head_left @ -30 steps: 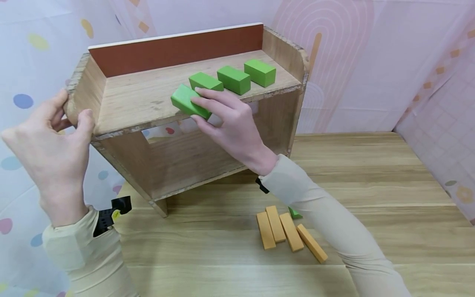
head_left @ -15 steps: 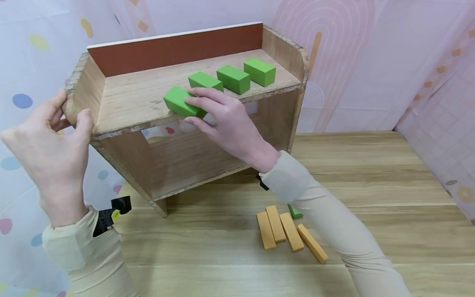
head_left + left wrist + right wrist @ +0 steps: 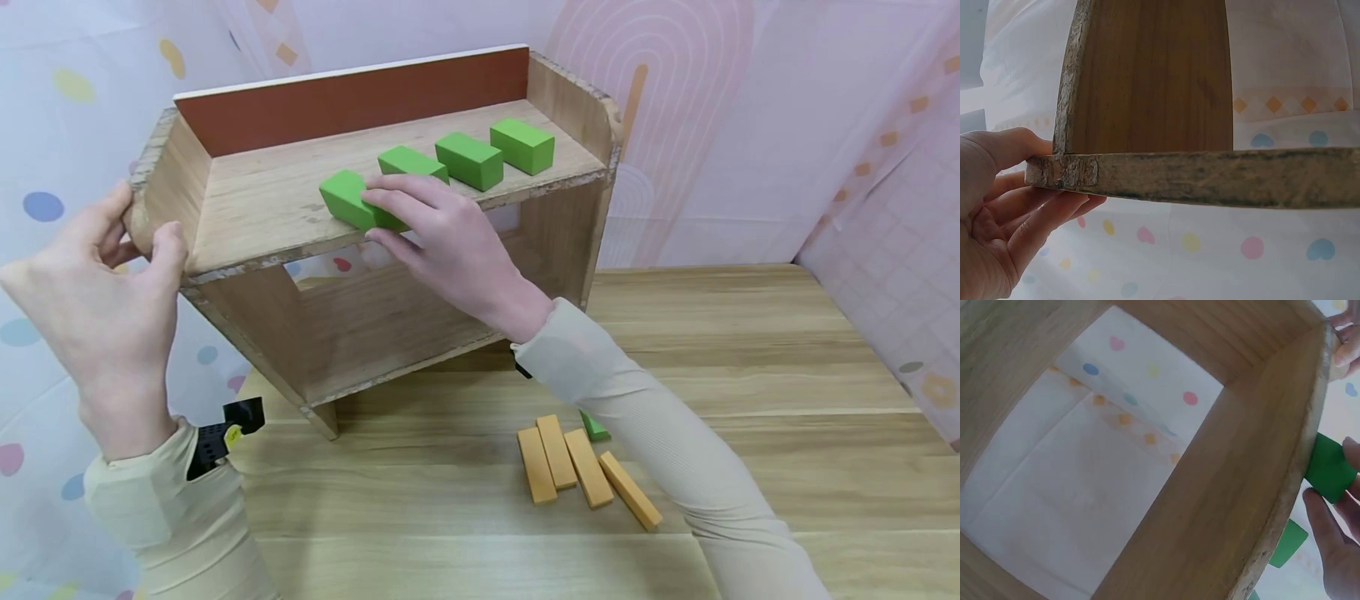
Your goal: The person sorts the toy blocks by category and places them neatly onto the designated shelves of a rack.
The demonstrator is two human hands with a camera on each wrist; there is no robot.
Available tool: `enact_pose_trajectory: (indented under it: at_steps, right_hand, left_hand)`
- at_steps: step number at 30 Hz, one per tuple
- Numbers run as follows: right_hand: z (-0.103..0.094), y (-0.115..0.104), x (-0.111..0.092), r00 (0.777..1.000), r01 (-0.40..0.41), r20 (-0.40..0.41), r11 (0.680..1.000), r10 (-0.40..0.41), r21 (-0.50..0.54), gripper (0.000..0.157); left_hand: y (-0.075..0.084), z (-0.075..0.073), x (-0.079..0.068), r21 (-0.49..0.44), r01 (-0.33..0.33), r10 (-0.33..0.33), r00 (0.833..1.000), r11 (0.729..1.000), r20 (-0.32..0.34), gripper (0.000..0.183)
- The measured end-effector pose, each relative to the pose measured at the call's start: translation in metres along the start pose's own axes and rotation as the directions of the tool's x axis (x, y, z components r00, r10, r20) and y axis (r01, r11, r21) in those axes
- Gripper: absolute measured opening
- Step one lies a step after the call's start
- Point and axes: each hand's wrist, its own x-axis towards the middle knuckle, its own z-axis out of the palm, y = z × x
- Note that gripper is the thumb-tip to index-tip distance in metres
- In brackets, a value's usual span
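My right hand (image 3: 457, 250) grips a green block (image 3: 348, 200) at the front edge of the top board of a small wooden shelf (image 3: 255, 208). In the right wrist view the fingers close around that green block (image 3: 1330, 467). To its right stand three more green blocks, a near one (image 3: 412, 163), a middle one (image 3: 470, 160) and a far one (image 3: 522, 146). My left hand (image 3: 112, 308) holds the shelf's left side panel at its front corner. The left wrist view shows that hand (image 3: 1016, 206) with the thumb above and fingers below the rough panel edge.
Several orange planks (image 3: 555, 454) lie on the wooden table (image 3: 420, 533) in front of the shelf. A green piece (image 3: 595, 427) shows partly behind the right sleeve. A patterned cloth (image 3: 690, 142) hangs behind. The shelf's lower compartment (image 3: 390, 308) has an open back.
My right hand has slid the green block leftward along the top board's front edge, away from the other blocks. The left hand has kept its hold on the side panel.
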Motion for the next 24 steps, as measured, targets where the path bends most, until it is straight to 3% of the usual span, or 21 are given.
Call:
enact_pose_trajectory:
  at_steps: [4,12,14,21,24]
  right_hand:
    - [0.001,0.001,0.000,1.000,0.013,-0.027,0.998,-0.014,-0.065,0.032]
    - [0.004,0.003,-0.005,0.990,0.063,-0.116,0.994,-0.074,-0.089,0.025]
    - [0.005,0.002,-0.004,0.993,0.055,-0.104,0.995,-0.064,-0.087,0.025]
    - [0.008,-0.001,0.004,1.000,-0.008,0.021,0.996,0.010,-0.090,0.033]
    - [0.010,-0.002,0.006,0.997,-0.012,0.068,0.995,0.019,-0.101,0.038]
  left_hand:
    - [0.001,0.001,0.001,0.026,0.032,-0.032,0.999,0.999,-0.008,0.038]
    - [-0.001,0.000,0.001,0.009,-0.014,0.014,1.000,1.000,-0.020,0.037]
    - [-0.001,0.000,0.001,0.016,-0.032,0.032,0.999,0.999,-0.018,0.037]
    - [-0.002,0.002,0.001,0.009,0.005,-0.005,1.000,1.000,-0.024,0.037]
    - [-0.003,0.001,0.001,0.007,-0.031,0.032,0.999,0.999,-0.017,0.037]
